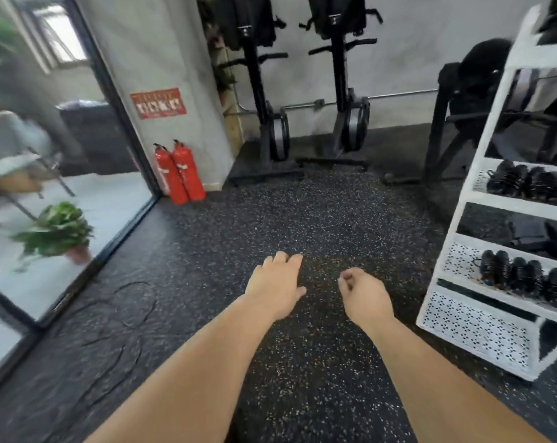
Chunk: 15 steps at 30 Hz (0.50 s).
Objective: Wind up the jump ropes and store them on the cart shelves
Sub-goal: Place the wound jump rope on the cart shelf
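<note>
Standing well apart: fire extinguishers (179, 171) by the pillar (162, 59), cart (475, 327) at right

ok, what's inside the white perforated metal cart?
Rows of wound black rope bundles line two shelves of the white cart; a dark flat item lies on the shelf between, unidentifiable. Shelf lips hide the bundles' bases, and the frame cuts off the right side.
</note>
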{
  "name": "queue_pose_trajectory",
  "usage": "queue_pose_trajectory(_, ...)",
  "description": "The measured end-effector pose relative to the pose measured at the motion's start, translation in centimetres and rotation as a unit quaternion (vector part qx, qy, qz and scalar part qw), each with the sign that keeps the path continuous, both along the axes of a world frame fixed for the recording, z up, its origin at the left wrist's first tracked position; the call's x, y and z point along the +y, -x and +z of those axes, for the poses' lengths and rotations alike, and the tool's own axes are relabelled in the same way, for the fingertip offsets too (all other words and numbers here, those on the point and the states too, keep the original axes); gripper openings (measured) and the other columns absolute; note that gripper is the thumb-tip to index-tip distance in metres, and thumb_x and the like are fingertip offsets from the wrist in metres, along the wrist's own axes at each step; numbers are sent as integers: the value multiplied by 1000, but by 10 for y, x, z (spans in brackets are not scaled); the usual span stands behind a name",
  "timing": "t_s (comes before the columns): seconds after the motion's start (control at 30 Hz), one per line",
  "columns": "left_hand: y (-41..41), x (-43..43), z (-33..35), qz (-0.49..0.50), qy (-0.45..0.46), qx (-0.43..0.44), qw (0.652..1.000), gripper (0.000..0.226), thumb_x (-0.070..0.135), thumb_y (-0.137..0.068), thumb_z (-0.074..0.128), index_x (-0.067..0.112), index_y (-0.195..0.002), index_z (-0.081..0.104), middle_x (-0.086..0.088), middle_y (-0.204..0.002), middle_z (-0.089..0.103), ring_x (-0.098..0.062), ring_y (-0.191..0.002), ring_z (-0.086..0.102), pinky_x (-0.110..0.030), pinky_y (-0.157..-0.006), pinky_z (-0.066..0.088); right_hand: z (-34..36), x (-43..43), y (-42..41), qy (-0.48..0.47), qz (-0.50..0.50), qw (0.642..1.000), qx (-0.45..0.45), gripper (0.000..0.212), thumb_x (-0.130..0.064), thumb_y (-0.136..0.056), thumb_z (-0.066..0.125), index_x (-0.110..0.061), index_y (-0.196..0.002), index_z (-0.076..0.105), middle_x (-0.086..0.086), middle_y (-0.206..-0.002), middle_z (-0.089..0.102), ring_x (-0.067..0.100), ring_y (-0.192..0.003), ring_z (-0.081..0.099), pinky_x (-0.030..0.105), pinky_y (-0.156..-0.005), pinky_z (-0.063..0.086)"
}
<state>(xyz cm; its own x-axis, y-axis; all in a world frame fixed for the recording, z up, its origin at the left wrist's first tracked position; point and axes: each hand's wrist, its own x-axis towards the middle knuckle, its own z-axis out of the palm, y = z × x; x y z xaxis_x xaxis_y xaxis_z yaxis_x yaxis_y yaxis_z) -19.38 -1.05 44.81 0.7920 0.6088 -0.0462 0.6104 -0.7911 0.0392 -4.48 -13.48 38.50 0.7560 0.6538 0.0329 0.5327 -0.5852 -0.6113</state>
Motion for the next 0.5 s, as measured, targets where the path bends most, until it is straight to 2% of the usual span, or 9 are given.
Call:
queue_pose_trajectory(0.23,115,33,20,68,3,-32,997,76,47,-104,64,22,-166,28,-12,-156,44,-37,-141,46,-51,-115,44,48,54,104,9,119,993,-24,22,-35,-107,57,-25,-123,68,-2,-115,76,21,-104,70,37,-93,57)
queue_pose_trajectory(0.5,232,60,18,156,28,-98,982,71,46,-103,66,23,-162,34,-10,-152,48,-35,-138,50,-50,-114,45,79,96,207,45,214,974,-61,16,-38,-107,56,-34,-117,67,-12,-107,72,15,-98,66,39,-89,57)
